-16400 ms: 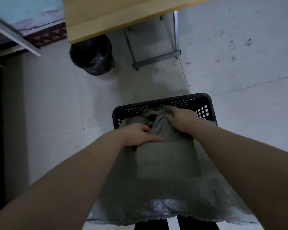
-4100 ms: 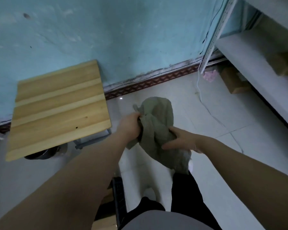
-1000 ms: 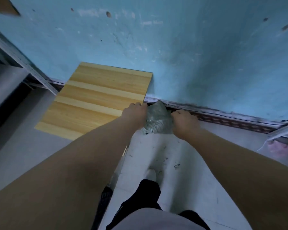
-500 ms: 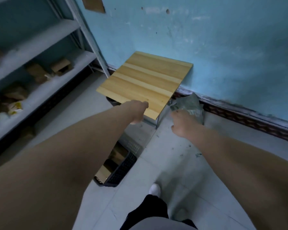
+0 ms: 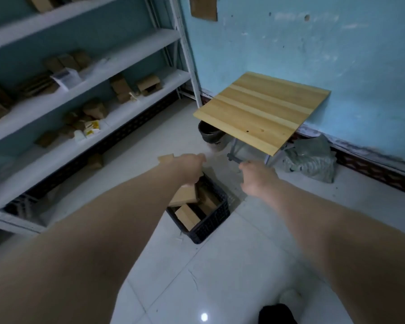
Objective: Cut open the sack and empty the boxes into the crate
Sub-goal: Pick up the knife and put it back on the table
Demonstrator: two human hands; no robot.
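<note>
The black plastic crate [image 5: 211,224] stands on the white tiled floor with several brown cardboard boxes [image 5: 184,196] lying in it. The grey-green sack [image 5: 310,160] lies crumpled on the floor against the blue wall, right of the table legs, and neither hand touches it. My left hand [image 5: 190,168] hovers over the crate's far left corner with fingers loose and nothing in it. A small brown box [image 5: 165,158] shows on the floor just behind that wrist. My right hand [image 5: 257,177] is beyond the crate's right side, fingers curled in, holding nothing.
A wooden folding table [image 5: 262,111] stands against the wall, with a dark bin [image 5: 209,134] under it. A white metal shelf rack [image 5: 117,64] with several cardboard boxes fills the left. My shoe [image 5: 290,298] is at the bottom right.
The sack has left my hands and now lies by the wall. My view has swung left, and both hands have come back toward the crate.
</note>
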